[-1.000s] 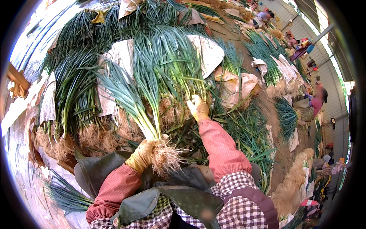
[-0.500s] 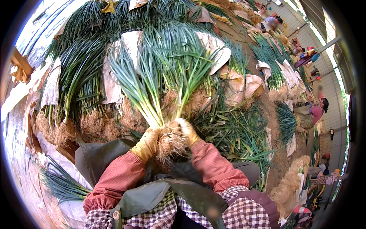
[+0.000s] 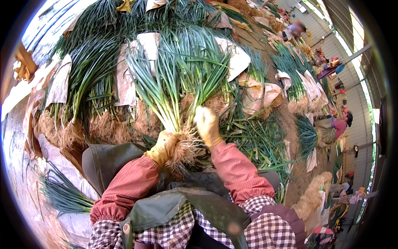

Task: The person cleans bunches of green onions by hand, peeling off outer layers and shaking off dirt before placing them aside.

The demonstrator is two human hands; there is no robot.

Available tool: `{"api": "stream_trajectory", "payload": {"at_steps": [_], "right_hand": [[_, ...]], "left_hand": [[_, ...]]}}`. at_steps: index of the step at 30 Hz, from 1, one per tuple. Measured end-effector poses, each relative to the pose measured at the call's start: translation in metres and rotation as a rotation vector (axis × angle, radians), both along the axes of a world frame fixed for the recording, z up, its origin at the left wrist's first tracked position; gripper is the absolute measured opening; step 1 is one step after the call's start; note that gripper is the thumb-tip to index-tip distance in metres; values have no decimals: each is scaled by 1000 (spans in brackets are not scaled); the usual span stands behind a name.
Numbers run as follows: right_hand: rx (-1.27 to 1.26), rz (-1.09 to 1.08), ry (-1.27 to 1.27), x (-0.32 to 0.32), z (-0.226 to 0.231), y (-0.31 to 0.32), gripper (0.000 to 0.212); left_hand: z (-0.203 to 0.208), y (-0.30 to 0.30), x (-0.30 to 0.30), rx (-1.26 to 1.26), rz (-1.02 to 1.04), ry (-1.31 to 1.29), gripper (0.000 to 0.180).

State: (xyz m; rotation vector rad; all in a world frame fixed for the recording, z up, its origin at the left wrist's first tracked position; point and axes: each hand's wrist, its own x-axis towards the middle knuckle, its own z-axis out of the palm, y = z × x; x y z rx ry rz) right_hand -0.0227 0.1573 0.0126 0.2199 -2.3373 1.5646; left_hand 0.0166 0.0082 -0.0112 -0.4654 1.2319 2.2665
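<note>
My left hand, in a yellow glove, is wrapped round the lower end of a bunch of scallions. Their white stems lean up and left into long green leaves, and the pale, stringy roots hang beside my fingers. Just right of the stems is my right hand, gloved alike and slightly blurred, its fingers curled closed. Whatever it may pinch is hidden. Behind the bunch lies a row of more scallions, roots toward me, with pale cloth sheets between piles.
Loose green leaves litter the ground at right. A smaller scallion bundle lies at lower left. Further piles and a seated person are along the right. A wooden post stands at far left.
My right hand has moved up and slightly right, away from the roots. My left hand keeps its hold on the scallions, which have shifted slightly right.
</note>
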Motion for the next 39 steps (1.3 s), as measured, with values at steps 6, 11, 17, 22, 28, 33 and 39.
{"api": "stream_trajectory", "payload": {"at_steps": [6, 11, 17, 22, 28, 33, 39], "right_hand": [[586, 219, -734, -64, -6, 24, 42], [705, 469, -683, -50, -20, 21, 26], [-292, 129, -640, -1, 1, -16, 23], [-555, 100, 13, 11, 90, 26, 13], [-314, -920, -98, 15, 29, 261, 16], [-602, 251, -856, 0, -21, 63, 45], [-890, 260, -787, 14, -45, 25, 27]], "left_hand": [[9, 5, 7, -105, -42, 127, 16], [13, 11, 3, -129, -77, 132, 14], [-3, -2, 1, -27, 55, -18, 11], [4, -1, -2, 136, 102, -184, 15], [24, 7, -2, 682, -76, -199, 30], [17, -5, 14, 693, -70, -290, 29], [0, -10, 2, 573, 1, -212, 30]]}}
